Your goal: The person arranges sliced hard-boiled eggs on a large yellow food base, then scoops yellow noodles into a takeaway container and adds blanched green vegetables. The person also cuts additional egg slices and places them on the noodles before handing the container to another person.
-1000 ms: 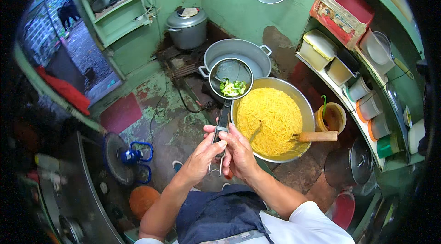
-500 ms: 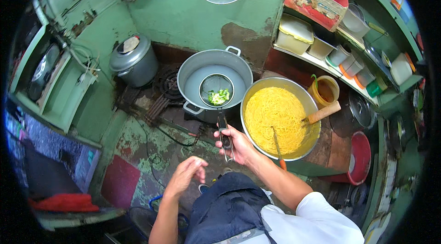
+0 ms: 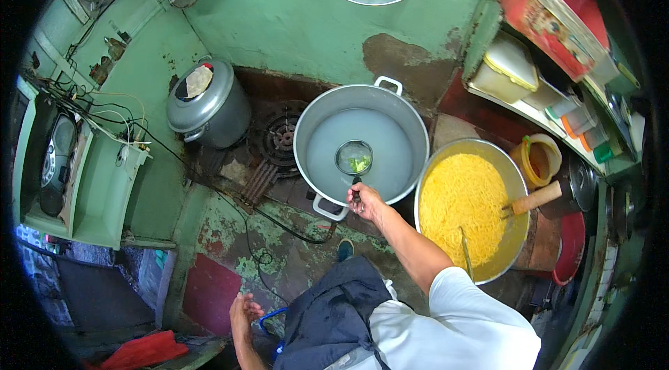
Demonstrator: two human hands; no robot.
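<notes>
My right hand [image 3: 365,201] grips the dark handle of a round mesh strainer [image 3: 354,150]. Chopped green and pale vegetables [image 3: 360,164] lie in its basket, which is down inside a big grey pot [image 3: 304,140] of cloudy liquid. From this angle I cannot tell how deep the basket sits in the liquid. Low on the left hangs my left hand [image 3: 245,312], holding nothing, its fingers loosely apart. Close by my right forearm stands a wide metal basin [image 3: 516,256] of yellow noodles [image 3: 465,203], with a wooden-handled tool [image 3: 533,200] and a thin metal utensil [image 3: 466,253] stuck in them.
A lidded pot [image 3: 216,109] stands left of a burner [image 3: 279,139]. Beyond the basin are a yellow container [image 3: 524,161] and a red tub [image 3: 573,248]. Shelves with boxes and jars [image 3: 557,106] line the right. A black hose [image 3: 296,236] crosses below the stove.
My right hand has moved forward, carrying the strainer of vegetables from above the pot's near side down into the pot. My left hand has dropped away to the lower left. The view has shifted.
</notes>
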